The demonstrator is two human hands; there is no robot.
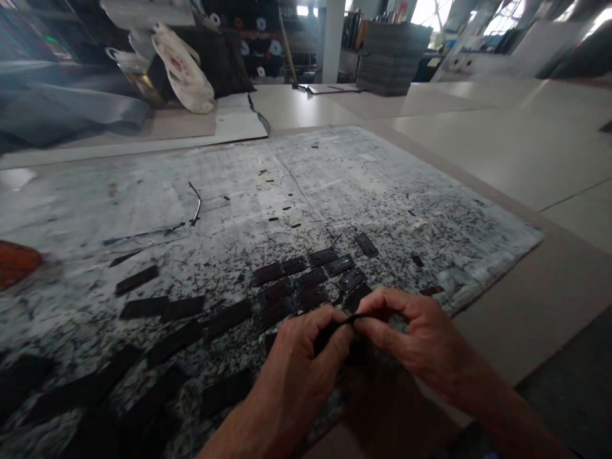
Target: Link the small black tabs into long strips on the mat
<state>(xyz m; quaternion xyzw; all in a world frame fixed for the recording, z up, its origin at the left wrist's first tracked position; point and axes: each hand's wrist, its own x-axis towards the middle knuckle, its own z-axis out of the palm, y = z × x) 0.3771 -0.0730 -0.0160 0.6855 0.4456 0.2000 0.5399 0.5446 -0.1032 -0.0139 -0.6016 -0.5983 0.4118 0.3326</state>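
Strip [340, 323], thin and dark, pinched at its ends between left hand [306, 360] and right hand [423, 341], just above desk [549, 287]; judged light, flexible, best held by ends; flat pieces [310, 278] lie just beyond hands.

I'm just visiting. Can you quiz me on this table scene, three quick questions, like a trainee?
1. True or false: the left hand and right hand pinch one thin dark strip between them.
2. The flat dark rectangular pieces lie on: A) a scarred cutting mat, B) a tray, C) the floor.
3. Fill in: the orange object lies toward the picture's ___ edge.
Key: 1 true; 2 A; 3 left.
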